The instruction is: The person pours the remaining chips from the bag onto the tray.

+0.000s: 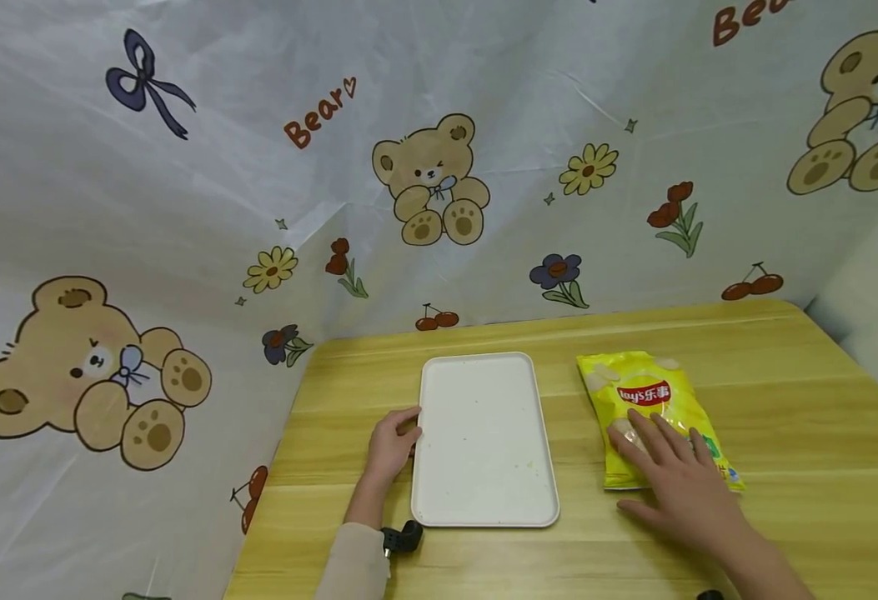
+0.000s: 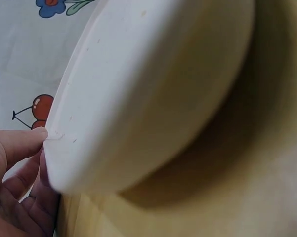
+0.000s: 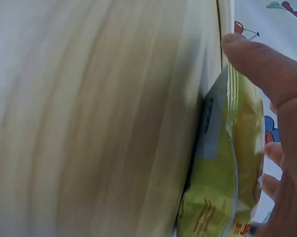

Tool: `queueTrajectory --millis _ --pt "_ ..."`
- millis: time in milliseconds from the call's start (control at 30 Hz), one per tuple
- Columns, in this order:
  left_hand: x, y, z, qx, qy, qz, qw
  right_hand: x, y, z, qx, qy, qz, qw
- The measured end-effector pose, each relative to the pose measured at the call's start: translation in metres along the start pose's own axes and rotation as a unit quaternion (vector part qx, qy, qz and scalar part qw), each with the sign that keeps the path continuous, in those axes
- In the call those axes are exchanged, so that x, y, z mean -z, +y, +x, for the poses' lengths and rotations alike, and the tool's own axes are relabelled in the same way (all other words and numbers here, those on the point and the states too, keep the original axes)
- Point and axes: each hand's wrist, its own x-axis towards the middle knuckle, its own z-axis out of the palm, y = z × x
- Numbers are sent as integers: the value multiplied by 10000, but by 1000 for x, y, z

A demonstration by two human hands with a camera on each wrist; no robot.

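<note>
A white rectangular tray [image 1: 484, 442] lies on the wooden table, and my left hand [image 1: 388, 448] pinches its left rim. In the left wrist view the thumb [image 2: 32, 138] presses the rim from above, with the other fingers below the edge. A yellow Lay's potato chip bag [image 1: 644, 393] lies flat to the right of the tray. Over its lower half my right hand [image 1: 682, 492] spreads its fingers, the thumb off to the bag's near left side. The right wrist view shows the bag [image 3: 244, 128] edge-on beneath the hand; whether the fingertips touch it I cannot tell.
Beyond the wooden table [image 1: 799, 400] hangs a white cloth [image 1: 243, 150] printed with bears, flowers and cherries, rising along the back and left edges. A black strap device [image 1: 403, 537] is on the left wrist. Small crumbs dot the tray.
</note>
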Motion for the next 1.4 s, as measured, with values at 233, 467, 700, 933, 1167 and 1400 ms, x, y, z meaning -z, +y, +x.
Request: queueTrajectory --millis 233,467,700,933,1167,1400 --pt "0 -1 1 63 -26 -165 9998 -4 -3 6 91 -85 -201 9997" --pt "0 0 -1 76 7 -205 9998 -8 -1 6 172 -113 -303 9993" --pt "0 0 -2 96 29 -195 9998 -6 0 2 252 31 -301 9992" --pt "0 2 -3 74 82 -171 9998 -1 -1 -4 148 84 -209 9996" --pt "0 3 -3 119 120 -185 9997 -1 3 -8 128 36 -133 9998" --pt "-2 -1 -2 118 153 -107 9998 2 9 -8 197 -172 -199 9995"
